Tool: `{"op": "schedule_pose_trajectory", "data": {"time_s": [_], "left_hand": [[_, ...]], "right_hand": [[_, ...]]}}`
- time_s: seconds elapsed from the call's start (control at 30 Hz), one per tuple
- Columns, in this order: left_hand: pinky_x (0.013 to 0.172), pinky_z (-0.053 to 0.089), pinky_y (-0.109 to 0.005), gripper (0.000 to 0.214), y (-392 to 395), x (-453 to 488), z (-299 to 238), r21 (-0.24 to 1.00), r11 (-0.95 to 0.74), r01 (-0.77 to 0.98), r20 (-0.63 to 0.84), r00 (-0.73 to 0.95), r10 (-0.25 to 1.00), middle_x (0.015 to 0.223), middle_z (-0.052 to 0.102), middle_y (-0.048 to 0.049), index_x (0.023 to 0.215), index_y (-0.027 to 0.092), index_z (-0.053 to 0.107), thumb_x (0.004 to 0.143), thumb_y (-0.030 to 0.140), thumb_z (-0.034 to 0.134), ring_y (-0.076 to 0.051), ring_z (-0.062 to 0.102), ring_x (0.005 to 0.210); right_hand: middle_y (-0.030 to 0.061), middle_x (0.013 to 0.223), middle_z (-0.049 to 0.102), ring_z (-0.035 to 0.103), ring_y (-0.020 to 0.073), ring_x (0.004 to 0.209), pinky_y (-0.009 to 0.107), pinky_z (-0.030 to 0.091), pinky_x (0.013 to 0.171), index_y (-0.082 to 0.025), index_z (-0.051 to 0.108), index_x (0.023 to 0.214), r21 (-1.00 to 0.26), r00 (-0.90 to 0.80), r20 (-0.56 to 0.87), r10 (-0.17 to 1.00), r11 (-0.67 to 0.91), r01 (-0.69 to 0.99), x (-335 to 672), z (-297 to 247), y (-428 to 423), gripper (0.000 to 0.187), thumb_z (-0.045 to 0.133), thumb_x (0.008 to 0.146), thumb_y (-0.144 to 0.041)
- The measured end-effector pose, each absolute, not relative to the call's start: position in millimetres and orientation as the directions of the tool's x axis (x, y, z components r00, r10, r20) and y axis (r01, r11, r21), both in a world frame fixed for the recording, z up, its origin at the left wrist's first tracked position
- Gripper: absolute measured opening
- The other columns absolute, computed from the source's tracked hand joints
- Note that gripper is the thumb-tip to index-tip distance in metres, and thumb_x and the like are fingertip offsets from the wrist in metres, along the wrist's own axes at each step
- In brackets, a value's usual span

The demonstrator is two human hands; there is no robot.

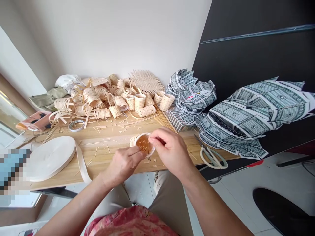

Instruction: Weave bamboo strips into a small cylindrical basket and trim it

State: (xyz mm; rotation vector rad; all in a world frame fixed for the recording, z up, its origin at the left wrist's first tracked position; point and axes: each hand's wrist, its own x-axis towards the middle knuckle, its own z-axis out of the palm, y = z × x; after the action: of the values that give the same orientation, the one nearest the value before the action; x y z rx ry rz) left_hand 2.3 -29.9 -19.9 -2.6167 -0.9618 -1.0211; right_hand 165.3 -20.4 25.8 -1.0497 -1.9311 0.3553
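Honestly, the left hand (124,167) and right hand (171,152) have their fingers (157,139) clamped on a small pale woven bamboo basket (142,144) above the front edge of the light wood counter (105,160), and its strips could spring loose if that grip slackens.

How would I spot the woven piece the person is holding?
Find the wooden table, then look toward its front edge, before the person. The small woven cup sits between their left hand and right hand; unlike the woven pieces heaped at the back, it is held.
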Motion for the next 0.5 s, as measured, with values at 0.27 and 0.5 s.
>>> {"op": "schedule_pose_trajectory", "data": {"time_s": [0.27, 0.5], "left_hand": [[0.042, 0.039, -0.016, 0.017, -28, 3, 3, 0.840, -0.488, 0.235, 0.377, 0.394, 0.838, 0.063, 0.054, 0.0004, 0.076, 0.014, 0.065, 0.080, 0.029, 0.057, -0.005, 0.047, 0.047], [0.040, 0.037, -0.015, 0.020, -30, 5, 7, 0.996, -0.087, 0.026, 0.071, 0.372, 0.925, 0.056, 0.050, 0.0038, 0.071, 0.013, 0.064, 0.068, 0.032, 0.068, -0.004, 0.045, 0.043]], "right_hand": [[-0.0052, 0.061, 0.056, 0.054, 0.0090, 0.045, 0.013, 0.029, 0.034, -0.022, 0.040, 0.080, -0.971, -0.290, 0.219, 0.932, 0.179, -0.158, 170, 30, -20, 0.019, 0.047, 0.084, -0.039], [-0.0031, 0.061, 0.056, 0.051, 0.0065, 0.050, 0.016, 0.039, 0.045, -0.016, 0.056, 0.078, -0.965, -0.276, 0.234, 0.932, 0.188, -0.181, 183, 28, -14, 0.012, 0.059, 0.075, -0.027]]}}
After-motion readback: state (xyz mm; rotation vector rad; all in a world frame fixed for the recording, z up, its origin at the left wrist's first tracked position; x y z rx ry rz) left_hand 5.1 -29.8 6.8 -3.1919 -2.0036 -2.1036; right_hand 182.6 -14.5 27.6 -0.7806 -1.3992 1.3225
